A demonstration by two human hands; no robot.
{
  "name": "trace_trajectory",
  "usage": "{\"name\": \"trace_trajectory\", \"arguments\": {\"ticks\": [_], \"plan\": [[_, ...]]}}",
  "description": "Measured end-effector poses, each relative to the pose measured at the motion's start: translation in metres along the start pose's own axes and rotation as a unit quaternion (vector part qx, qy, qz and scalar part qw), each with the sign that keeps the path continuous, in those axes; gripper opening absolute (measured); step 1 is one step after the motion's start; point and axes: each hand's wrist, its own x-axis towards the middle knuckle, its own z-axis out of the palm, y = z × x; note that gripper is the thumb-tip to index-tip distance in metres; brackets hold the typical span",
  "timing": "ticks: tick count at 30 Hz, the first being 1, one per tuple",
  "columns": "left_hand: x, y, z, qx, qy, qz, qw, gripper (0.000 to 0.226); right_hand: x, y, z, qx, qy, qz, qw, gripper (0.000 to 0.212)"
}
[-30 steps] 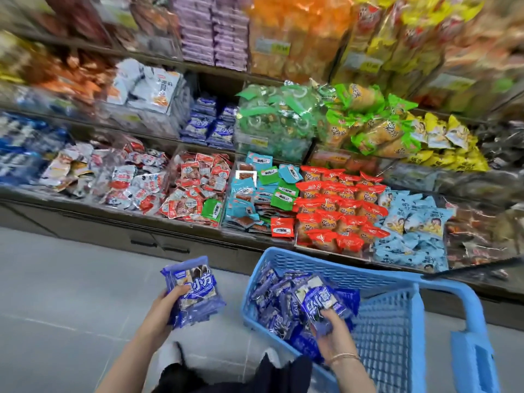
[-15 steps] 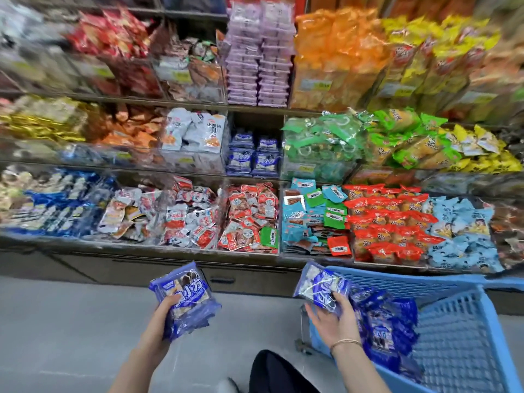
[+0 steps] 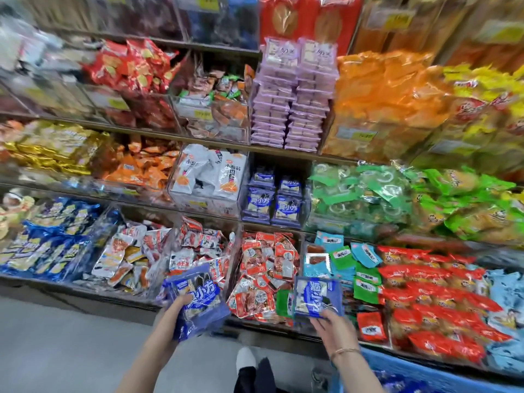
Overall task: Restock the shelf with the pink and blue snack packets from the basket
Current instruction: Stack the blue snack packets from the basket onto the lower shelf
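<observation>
A: What does each hand hold?
B: Left hand (image 3: 173, 317) grips a stack of blue packets (image 3: 197, 296), at 7 o'clock; right hand (image 3: 333, 324) pinches 1 blue packet (image 3: 317, 296), at 5 o'clock.
A: And the shelf stock?
B: Matching shelf packets (image 3: 273, 199) lie at centre, pink packets (image 3: 295, 95) at 12 o'clock; basket (image 3: 425, 370) at 4 o'clock of the right hand

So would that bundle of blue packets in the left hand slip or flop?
Probably slippery: the blue packets look like glossy film, stacked loosely in the left hand, so one could slide out. Likely floppy, since their edges crinkle past the grip. Seemingly light: the right hand holds a single packet by its bottom edge.
</observation>
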Motion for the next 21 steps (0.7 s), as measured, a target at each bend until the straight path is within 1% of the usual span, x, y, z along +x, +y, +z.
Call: {"name": "trace_trajectory", "arguments": {"ticks": [2,5,6,8,10,11,12,13,16,17,19,20,21], "plan": [[0.017,0.016,0.010,0.007,0.006,0.007,1.000,0.033,0.018,-0.016,0.023,-0.012,-0.012,-0.010,1.000,0.026],[0.037,0.039,0.026,0.014,-0.005,0.013,1.000,0.039,0.038,-0.034,0.055,-0.002,-0.047,-0.016,0.999,0.022],[0.042,0.045,0.030,0.008,-0.004,0.019,1.000,0.036,0.042,-0.040,0.066,0.004,-0.059,-0.003,0.998,0.021],[0.052,0.053,0.038,0.003,0.001,0.026,1.000,0.032,0.046,-0.047,0.084,0.008,-0.075,0.035,0.997,0.026],[0.061,0.062,0.042,0.006,0.004,0.028,1.000,0.042,0.050,-0.051,0.099,0.028,-0.106,0.077,0.991,0.027],[0.065,0.067,0.045,0.007,0.002,0.029,1.000,0.050,0.050,-0.054,0.106,0.026,-0.120,0.086,0.989,0.021],[0.068,0.073,0.047,0.007,-0.003,0.030,1.000,0.055,0.050,-0.056,0.112,0.016,-0.131,0.089,0.987,0.013],[0.071,0.078,0.049,0.007,-0.005,0.031,0.999,0.056,0.051,-0.057,0.118,-0.003,-0.140,0.084,0.987,0.010],[0.080,0.092,0.054,0.011,-0.025,0.031,0.999,0.046,0.054,-0.057,0.137,-0.053,-0.171,0.063,0.982,0.012],[0.084,0.097,0.055,0.012,-0.038,0.033,0.999,0.048,0.054,-0.057,0.143,-0.069,-0.164,0.054,0.983,0.011],[0.093,0.111,0.058,0.025,-0.056,0.042,0.997,0.052,0.055,-0.059,0.156,-0.094,-0.124,0.031,0.987,0.011],[0.097,0.119,0.060,0.040,-0.059,0.045,0.996,0.051,0.055,-0.059,0.161,-0.080,-0.104,0.020,0.991,0.014],[0.103,0.127,0.063,0.051,-0.059,0.050,0.996,0.048,0.057,-0.059,0.164,-0.056,-0.086,0.016,0.995,0.025]]}}
